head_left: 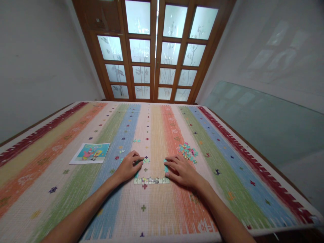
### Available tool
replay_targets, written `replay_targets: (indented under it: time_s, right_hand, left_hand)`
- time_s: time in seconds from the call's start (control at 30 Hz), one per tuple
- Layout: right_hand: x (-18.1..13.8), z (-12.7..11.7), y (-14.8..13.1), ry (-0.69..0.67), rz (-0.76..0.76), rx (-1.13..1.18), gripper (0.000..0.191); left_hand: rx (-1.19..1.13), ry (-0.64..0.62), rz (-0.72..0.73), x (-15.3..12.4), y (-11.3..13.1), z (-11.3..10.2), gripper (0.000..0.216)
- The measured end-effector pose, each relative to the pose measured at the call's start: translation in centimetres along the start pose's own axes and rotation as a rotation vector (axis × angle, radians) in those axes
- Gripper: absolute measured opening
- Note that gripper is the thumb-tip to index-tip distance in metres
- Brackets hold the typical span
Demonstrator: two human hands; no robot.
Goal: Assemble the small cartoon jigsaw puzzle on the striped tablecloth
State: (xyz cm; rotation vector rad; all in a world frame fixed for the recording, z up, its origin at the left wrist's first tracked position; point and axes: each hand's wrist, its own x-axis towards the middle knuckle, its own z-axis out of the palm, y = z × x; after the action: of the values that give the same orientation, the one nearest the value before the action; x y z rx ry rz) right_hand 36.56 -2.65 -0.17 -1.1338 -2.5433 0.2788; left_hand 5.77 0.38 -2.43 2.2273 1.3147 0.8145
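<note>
Joined jigsaw pieces form a strip [151, 181] along the near side, and a short column of teal pieces [166, 166] rises from its right end. My left hand [130, 165] is closed, its thumb and fingertips pinching at a small greenish puzzle piece [146, 161]; its grip is partly hidden. On the right, my right hand [182, 169] lies open, fingers stretched over the teal column and touching it. Beneath my left hand, more teal pieces show only in part. A heap of loose puzzle pieces [187, 152] sits just beyond my right hand.
A printed cartoon picture [90, 153] lies on the left of the striped tablecloth [157, 216]. Some loose teal pieces [137, 140] rest beyond my left hand, with a pale piece [122, 151] nearby. Past the table stand wooden glazed doors [154, 81]; a glass panel [265, 125] leans at the right.
</note>
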Motion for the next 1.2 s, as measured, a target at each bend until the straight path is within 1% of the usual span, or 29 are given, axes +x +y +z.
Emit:
replay_targets:
  time_s: [0.13, 0.23, 0.3, 0.4, 0.5, 0.67, 0.83, 1.2]
  right_hand:
    - [0.0, 0.1, 0.0, 0.002, -0.005, 0.002, 0.035]
    - [-0.1, 0.1, 0.1, 0.006, -0.005, 0.0, 0.036]
    - [-0.1, 0.1, 0.1, 0.0, -0.005, 0.0, 0.036]
    - [0.0, 0.0, 0.1, -0.004, -0.006, 0.007, 0.037]
    - [0.0, 0.0, 0.1, -0.001, -0.011, 0.012, 0.036]
    - [-0.1, 0.1, 0.1, -0.004, -0.006, 0.009, 0.037]
    - [0.0, 0.0, 0.1, -0.013, -0.003, 0.005, 0.037]
    - [-0.1, 0.1, 0.1, 0.007, -0.011, 0.0, 0.037]
  left_hand:
    - [-0.002, 0.024, 0.005, 0.0, 0.3, -0.1, 0.026]
    - [0.02, 0.063, 0.044, 0.1, 0.7, -0.1, 0.028]
    - [0.032, 0.045, 0.083, 0.3, 1.1, -0.1, 0.03]
    - [0.042, -0.01, 0.118, 0.7, 1.6, 0.1, 0.026]
    - [0.044, -0.061, 0.118, 1.1, 2.0, 0.2, 0.023]
    - [0.06, -0.133, 0.107, 1.4, 2.4, 0.1, 0.023]
    - [0.051, -0.147, 0.1, 1.4, 2.2, 0.1, 0.022]
    - [0.01, -0.134, 0.078, 1.6, 2.0, 0.3, 0.011]
